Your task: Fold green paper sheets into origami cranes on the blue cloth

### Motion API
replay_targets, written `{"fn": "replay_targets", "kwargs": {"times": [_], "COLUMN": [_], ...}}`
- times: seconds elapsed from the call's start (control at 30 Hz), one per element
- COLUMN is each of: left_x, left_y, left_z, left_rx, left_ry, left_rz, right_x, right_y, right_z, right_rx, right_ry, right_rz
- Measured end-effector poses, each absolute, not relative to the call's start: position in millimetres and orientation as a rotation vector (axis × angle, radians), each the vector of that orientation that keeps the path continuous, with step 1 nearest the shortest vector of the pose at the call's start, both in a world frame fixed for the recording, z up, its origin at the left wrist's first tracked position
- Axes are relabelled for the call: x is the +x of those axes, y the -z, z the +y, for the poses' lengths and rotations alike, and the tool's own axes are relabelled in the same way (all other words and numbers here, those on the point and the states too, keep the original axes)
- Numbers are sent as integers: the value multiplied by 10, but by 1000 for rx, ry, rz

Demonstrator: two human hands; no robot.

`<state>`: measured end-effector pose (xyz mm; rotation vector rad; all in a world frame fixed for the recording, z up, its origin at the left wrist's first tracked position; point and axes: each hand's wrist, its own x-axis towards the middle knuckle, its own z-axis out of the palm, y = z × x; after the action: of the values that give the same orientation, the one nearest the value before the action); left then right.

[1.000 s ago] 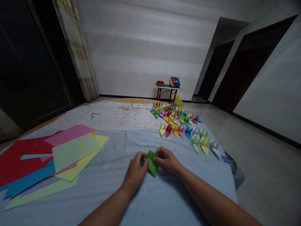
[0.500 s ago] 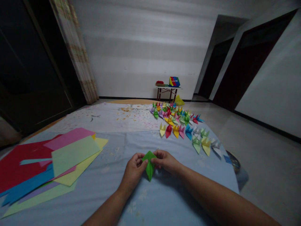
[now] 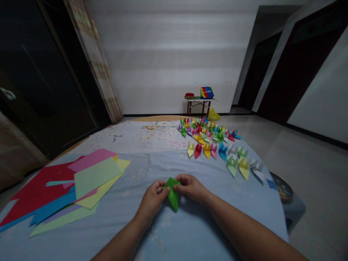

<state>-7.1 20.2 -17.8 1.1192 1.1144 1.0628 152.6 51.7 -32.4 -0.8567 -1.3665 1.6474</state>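
Observation:
A folded green paper piece (image 3: 173, 195) points down toward me just above a light blue sheet (image 3: 190, 232). My left hand (image 3: 152, 198) pinches its left upper edge with curled fingers. My right hand (image 3: 191, 187) pinches the right upper edge, thumb and fingers closed on the paper. Both forearms reach in from the bottom of the view.
Loose coloured paper sheets (image 3: 67, 188) lie fanned at the left. Several folded paper figures (image 3: 217, 145) stand in rows at the right and back. A small table (image 3: 199, 103) with a colourful box stands by the far wall. A round dish (image 3: 282, 186) sits at the sheet's right edge.
The green piece has been turned slightly in my fingers, its tip swinging from lower right toward straight down. The view has shifted a little to the left; both hands keep their grip.

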Motion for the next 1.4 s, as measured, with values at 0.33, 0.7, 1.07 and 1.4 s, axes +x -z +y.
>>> {"fn": "replay_targets", "kwargs": {"times": [0.33, 0.7, 1.07, 1.4], "left_x": [1, 110, 157, 201], "left_y": [72, -2, 50, 151], "left_z": [279, 349, 395, 402], "left_rx": [1106, 1148, 1028, 981], "left_ry": [-990, -984, -1054, -1163], "left_rz": [1182, 1180, 1072, 1053], "right_x": [1570, 1594, 1657, 1678], "right_y": [300, 308, 233, 269], "right_z": [523, 536, 573, 595], "right_rx": [-824, -860, -790, -863], "right_ry": [-1660, -1593, -1662, -1641], "right_rz": [-1334, -1271, -1167, -1203]}}
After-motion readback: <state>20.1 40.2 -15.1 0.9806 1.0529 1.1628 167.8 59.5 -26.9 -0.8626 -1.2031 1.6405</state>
